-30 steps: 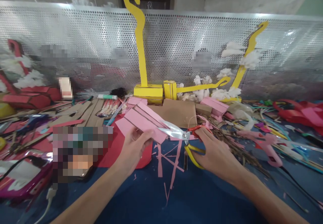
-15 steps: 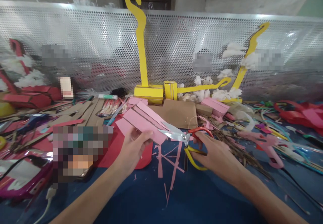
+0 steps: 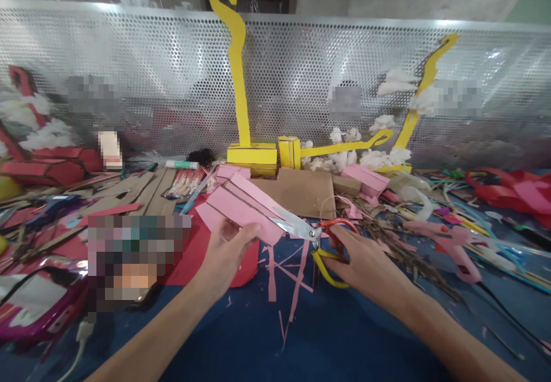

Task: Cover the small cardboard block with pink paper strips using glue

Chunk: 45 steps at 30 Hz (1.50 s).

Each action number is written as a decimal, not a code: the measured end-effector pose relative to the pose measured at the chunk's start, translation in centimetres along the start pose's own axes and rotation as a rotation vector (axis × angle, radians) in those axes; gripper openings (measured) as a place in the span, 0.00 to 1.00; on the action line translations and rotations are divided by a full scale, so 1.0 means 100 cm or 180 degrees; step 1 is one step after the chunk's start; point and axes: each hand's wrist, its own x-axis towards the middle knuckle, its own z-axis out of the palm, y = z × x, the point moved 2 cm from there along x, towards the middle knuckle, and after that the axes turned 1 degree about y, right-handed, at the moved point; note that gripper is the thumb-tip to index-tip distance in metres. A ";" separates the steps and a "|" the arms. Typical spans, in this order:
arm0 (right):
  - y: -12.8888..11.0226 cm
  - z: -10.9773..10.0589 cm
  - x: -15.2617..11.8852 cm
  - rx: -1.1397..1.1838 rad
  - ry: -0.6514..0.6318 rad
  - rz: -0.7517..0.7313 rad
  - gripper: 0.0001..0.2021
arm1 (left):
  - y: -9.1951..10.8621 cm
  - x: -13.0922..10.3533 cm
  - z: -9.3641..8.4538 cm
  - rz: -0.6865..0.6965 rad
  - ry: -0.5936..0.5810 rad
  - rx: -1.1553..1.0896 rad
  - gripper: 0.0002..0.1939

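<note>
My left hand pinches the lower edge of a pink paper-covered piece with dark lines across it. In my right hand is a pair of scissors with one red-orange and one yellow handle loop. The blades reach left onto the right edge of the pink piece and stand only slightly apart. Below them, thin pink paper strips lie on the blue tabletop. A red sheet lies partly under my left hand.
Yellow hooked shapes on blocks stand against a perforated metal panel. Brown cardboard lies behind my hands. At right are a pink glue gun with a black cord and thin sticks; at left, cardboard strips and a purple case.
The scissor blades look slightly closer together on the pink piece. The whole view has shifted a little; both hands keep nearly the same place.
</note>
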 end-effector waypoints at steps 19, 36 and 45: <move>0.000 -0.001 0.000 0.0130 0.0054 -0.0077 0.13 | -0.002 0.003 -0.003 0.0021 -0.0052 0.0023 0.15; -0.005 -0.003 0.001 -0.0130 0.0444 -0.0140 0.19 | 0.004 0.000 0.003 -0.0011 0.0001 -0.0032 0.15; -0.007 0.002 -0.001 0.0237 0.0079 -0.0094 0.18 | -0.003 0.001 -0.001 0.0059 -0.0231 0.0254 0.14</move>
